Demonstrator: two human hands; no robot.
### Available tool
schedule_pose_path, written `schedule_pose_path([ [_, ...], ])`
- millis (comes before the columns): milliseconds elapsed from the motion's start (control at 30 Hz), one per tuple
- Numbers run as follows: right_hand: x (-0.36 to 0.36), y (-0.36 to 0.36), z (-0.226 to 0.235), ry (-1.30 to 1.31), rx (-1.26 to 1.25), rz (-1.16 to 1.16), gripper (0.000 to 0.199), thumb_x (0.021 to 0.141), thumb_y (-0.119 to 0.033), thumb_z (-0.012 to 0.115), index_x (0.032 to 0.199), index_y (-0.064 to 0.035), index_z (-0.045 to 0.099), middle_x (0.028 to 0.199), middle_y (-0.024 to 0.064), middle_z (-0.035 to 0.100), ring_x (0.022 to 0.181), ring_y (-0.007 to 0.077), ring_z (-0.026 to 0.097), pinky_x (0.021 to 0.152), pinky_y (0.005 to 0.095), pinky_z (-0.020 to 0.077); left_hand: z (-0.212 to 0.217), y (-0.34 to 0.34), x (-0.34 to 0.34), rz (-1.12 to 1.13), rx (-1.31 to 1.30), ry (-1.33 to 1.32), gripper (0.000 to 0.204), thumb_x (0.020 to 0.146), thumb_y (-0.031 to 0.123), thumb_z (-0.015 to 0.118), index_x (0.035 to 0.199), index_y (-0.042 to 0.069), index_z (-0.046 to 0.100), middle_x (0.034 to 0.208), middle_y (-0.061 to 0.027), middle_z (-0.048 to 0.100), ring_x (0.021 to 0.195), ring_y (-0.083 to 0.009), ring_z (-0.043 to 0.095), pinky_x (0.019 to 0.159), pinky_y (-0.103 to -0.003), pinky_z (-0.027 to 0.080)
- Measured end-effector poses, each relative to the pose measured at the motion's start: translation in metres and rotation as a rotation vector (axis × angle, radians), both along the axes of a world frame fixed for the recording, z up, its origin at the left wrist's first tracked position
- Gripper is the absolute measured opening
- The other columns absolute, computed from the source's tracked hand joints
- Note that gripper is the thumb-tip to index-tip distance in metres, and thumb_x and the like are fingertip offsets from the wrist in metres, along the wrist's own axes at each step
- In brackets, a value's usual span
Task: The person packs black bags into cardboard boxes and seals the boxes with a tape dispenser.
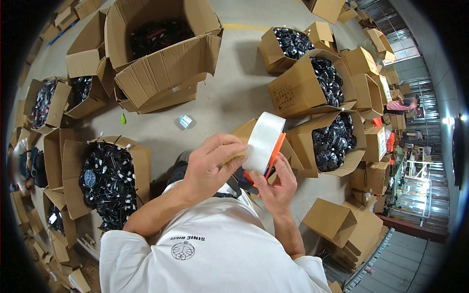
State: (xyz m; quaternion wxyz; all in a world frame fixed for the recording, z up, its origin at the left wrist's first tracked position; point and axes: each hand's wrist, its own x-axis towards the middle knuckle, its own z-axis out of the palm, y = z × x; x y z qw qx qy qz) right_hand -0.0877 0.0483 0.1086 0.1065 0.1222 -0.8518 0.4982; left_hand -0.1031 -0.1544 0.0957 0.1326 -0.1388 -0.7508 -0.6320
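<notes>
In front of my chest I hold a tape dispenser (279,145) with an orange side and a dark blue part below. A wide roll of whitish tape (264,138) sits on it. My right hand (279,184) is closed around the dispenser's lower side, thumb near the roll. My left hand (211,160) has its thumb and fingertips pinched together at the roll's left edge. Whether a loose tape end lies between those fingertips is too small to tell. Directly behind the roll, a cardboard box (293,156) is partly hidden.
Open cartons stand all around. A box of black bundled cables (108,178) is at my left, a large tall carton (166,68) ahead. Several boxes of bagged black coils (333,141) line the right. A small pale blue packet (185,121) lies on the floor. Other people work at both far sides.
</notes>
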Motion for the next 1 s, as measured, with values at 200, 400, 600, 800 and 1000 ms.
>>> schedule_pose_path([
  [200,0.001,0.002,-0.007,0.031,0.028,-0.001,0.045,0.078,-0.018,0.09,0.108,0.0069,0.067,0.101,0.0173,0.067,0.103,0.0349,0.062,0.101,0.0438,0.0471,0.002,-0.002,-0.009,0.066,-0.263,0.381,0.03,0.076,0.002,0.084,0.103,0.003,0.072,0.096,-0.0103,0.072,0.085,-0.029,0.07,0.075,-0.039,0.057],
  [400,0.001,0.004,-0.008,0.052,0.08,0.007,0.047,0.077,-0.019,0.091,0.109,0.006,0.067,0.098,0.0158,0.065,0.099,0.0357,0.061,0.104,0.046,0.0447,0.005,-0.006,-0.009,0.065,-0.438,0.477,0.03,0.072,0.0,0.081,0.099,0.002,0.068,0.094,-0.0099,0.07,0.085,-0.028,0.07,0.075,-0.039,0.056],
  [600,0.004,0.003,-0.009,0.053,0.102,-0.006,0.051,0.077,-0.018,0.091,0.115,0.0052,0.067,0.104,0.0159,0.066,0.103,0.0364,0.06,0.106,0.0479,0.0428,0.0,0.002,-0.008,0.118,-0.51,0.424,0.032,0.071,-0.007,0.075,0.096,0.003,0.059,0.089,-0.009,0.064,0.078,-0.0281,0.066,0.069,-0.038,0.054],
  [800,0.006,-0.002,-0.011,0.108,0.096,-0.044,0.053,0.075,-0.015,0.092,0.117,0.0054,0.066,0.105,0.0166,0.067,0.104,0.0356,0.06,0.107,0.0482,0.0424,-0.004,0.013,0.004,0.019,-0.276,0.061,0.025,0.082,-0.009,0.069,0.099,0.003,0.055,0.086,-0.0115,0.06,0.073,-0.0249,0.064,0.061,-0.034,0.052],
  [1000,0.005,-0.005,-0.011,0.103,0.097,-0.076,0.051,0.076,-0.013,0.09,0.117,0.0069,0.065,0.104,0.0183,0.066,0.1,0.0354,0.062,0.106,0.0468,0.0435,0.011,0.012,0.01,-0.071,-0.017,-0.35,0.01,0.096,0.002,0.066,0.102,0.001,0.058,0.092,-0.0097,0.063,0.074,-0.0189,0.063,0.064,-0.03,0.052],
])
